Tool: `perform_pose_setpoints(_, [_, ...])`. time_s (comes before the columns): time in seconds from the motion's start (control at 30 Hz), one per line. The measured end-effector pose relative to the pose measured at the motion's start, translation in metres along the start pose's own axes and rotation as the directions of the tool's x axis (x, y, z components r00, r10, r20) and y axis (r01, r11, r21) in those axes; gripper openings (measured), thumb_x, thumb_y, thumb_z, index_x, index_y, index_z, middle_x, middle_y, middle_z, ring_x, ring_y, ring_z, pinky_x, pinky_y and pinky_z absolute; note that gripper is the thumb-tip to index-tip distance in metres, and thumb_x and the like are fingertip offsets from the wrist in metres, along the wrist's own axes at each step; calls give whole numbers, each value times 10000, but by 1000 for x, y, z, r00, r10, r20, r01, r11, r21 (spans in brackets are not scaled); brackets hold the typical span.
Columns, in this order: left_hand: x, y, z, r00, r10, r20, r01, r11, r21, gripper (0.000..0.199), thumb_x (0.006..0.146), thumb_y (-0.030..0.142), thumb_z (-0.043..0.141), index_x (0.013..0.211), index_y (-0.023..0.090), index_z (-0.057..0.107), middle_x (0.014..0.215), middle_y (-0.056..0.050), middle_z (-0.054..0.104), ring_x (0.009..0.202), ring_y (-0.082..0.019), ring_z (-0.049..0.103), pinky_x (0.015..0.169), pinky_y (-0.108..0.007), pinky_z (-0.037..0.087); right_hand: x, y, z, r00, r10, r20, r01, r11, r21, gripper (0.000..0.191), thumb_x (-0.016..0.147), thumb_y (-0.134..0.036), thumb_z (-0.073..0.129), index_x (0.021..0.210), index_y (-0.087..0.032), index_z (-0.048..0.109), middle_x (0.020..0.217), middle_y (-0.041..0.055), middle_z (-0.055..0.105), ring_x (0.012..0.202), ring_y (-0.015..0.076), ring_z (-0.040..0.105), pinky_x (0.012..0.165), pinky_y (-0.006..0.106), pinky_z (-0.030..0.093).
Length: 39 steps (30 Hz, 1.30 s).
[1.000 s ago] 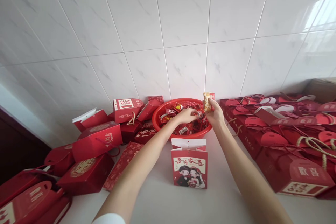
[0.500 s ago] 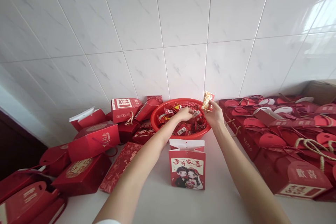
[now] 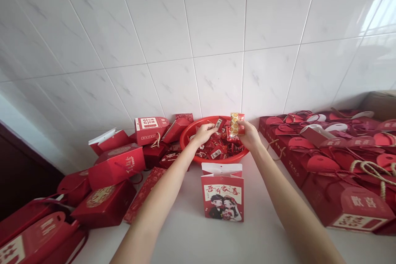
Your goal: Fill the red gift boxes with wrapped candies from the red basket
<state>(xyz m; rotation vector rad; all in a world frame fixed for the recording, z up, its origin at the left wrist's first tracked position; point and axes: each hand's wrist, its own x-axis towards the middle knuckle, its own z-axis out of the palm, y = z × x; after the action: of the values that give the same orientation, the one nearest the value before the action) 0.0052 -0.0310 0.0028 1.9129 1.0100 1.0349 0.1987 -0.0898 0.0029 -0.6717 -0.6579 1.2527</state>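
Note:
Over a red plastic basket [image 3: 189, 128] full of red-wrapped candies [image 3: 216, 152], both my hands are at work. My left hand [image 3: 205, 133] pinches a small red candy packet [image 3: 220, 124] with a pale printed label. Between the thumb and fingers of my right hand [image 3: 250, 134] stands a gold-and-red snack packet [image 3: 235, 123], held upright at the basket's right rim. Nearer to me, between my forearms, a red gift box [image 3: 222, 198] with a cartoon couple on its front stands upright, its white-lined top flaps raised.
Many red gift boxes [image 3: 349, 202] with cords fill the table's right side. More red boxes [image 3: 102, 204] lie piled on the left. A tiled wall [image 3: 216, 82] rises behind the basket, and a brown carton [image 3: 379, 105] is at the far right.
My left hand has lifted slightly and moved left, now showing a red candy packet in its fingers. The right hand has brought the gold packet a little left and down, turning it.

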Motion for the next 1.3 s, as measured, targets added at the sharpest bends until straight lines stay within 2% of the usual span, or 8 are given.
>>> perform_pose_setpoints(0.17, [-1,5,5,988,153,-7,-153,988,-6,237,836,385,668,928,182,747,1003,-58,768,982,-243,686,914,-346,502,-8,-1,5,998,25,59,-19,994,-103,207,582,-218,823,748,-184,704,762,42,745,630,195,676,494,283,541])
perform_pose_setpoints(0.27, [-1,5,6,985,147,-86,-149,989,-17,216,827,303,682,998,194,757,1103,-66,764,1079,-252,677,995,-375,484,-7,-1,5,996,31,80,-21,992,-123,228,599,-221,829,788,-194,704,788,39,754,655,198,694,515,282,554])
perform_pose_setpoints(0.43, [-1,7,5,968,179,-174,-180,984,11,198,817,205,668,984,195,774,1099,-67,764,1098,-242,676,1053,-396,466,-3,1,3,996,49,72,-41,993,-109,196,646,-211,803,794,-189,676,822,59,762,708,207,718,554,284,586])
perform_pose_setpoints(0.6, [-5,15,1,917,284,-281,-286,958,35,201,821,154,617,902,220,789,1056,-56,746,1087,-223,657,1059,-394,462,-5,1,7,996,67,58,-61,992,-107,152,695,-210,773,807,-168,679,779,81,753,683,206,713,552,290,600])
perform_pose_setpoints(0.77, [-7,16,3,923,313,-222,-310,949,52,237,785,116,609,854,234,803,1072,-50,709,1092,-213,638,1052,-388,469,-8,0,9,986,118,119,-96,980,-173,173,703,-198,791,837,-177,684,789,54,749,653,188,703,543,284,602])
perform_pose_setpoints(1.0, [-5,10,6,929,324,-179,-314,946,84,278,768,99,607,915,232,802,989,-48,702,961,-189,659,890,-329,540,-13,-3,10,983,99,152,-64,974,-219,310,621,-216,859,873,-199,679,834,27,748,670,176,709,559,263,593])
perform_pose_setpoints(1.17, [-5,8,10,955,249,-160,-250,968,19,447,718,67,625,1134,194,728,1134,-71,728,989,-204,682,928,-358,545,-11,1,9,988,50,144,-16,973,-230,435,473,-135,862,854,-195,660,794,12,743,616,172,684,504,255,552])
perform_pose_setpoints(1.3, [-6,13,9,976,172,-131,-182,981,-62,421,715,138,674,1134,161,710,1163,-106,730,1046,-250,682,938,-398,549,-10,3,9,991,2,134,28,975,-219,443,449,-129,853,842,-196,660,783,17,745,633,185,683,523,273,557])
